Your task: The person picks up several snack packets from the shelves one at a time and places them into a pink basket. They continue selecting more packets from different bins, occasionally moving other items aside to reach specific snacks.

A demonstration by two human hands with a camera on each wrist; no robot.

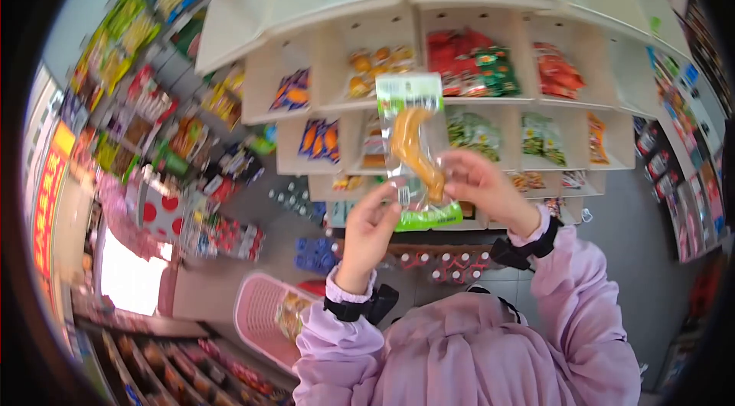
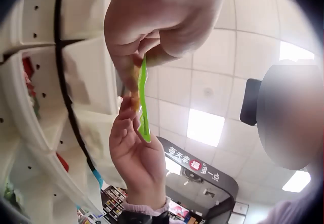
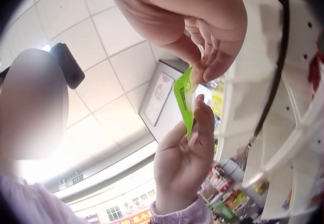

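Note:
A clear food packet [image 1: 417,150] with green ends is held up in front of the shelves, a curved, golden-brown piece of food sealed inside it. My left hand [image 1: 370,226] pinches its lower left edge between thumb and fingers. On the opposite side, my right hand [image 1: 488,190] grips the lower right edge. Seen from the left wrist, the packet's green edge [image 2: 143,100] runs edge-on between both hands. The right wrist view shows the green end [image 3: 185,102] with dark print, between the right hand [image 3: 202,27] above and the left hand [image 3: 185,163] below.
White tiered shelves [image 1: 475,4] ahead hold bagged snacks, including red bags [image 1: 455,54] and orange-purple packs [image 1: 319,140]. A pink basket [image 1: 256,314] with a packet in it stands at lower left. Red-filled bottles [image 1: 459,264] stand on the floor. Snack racks line the left and right sides.

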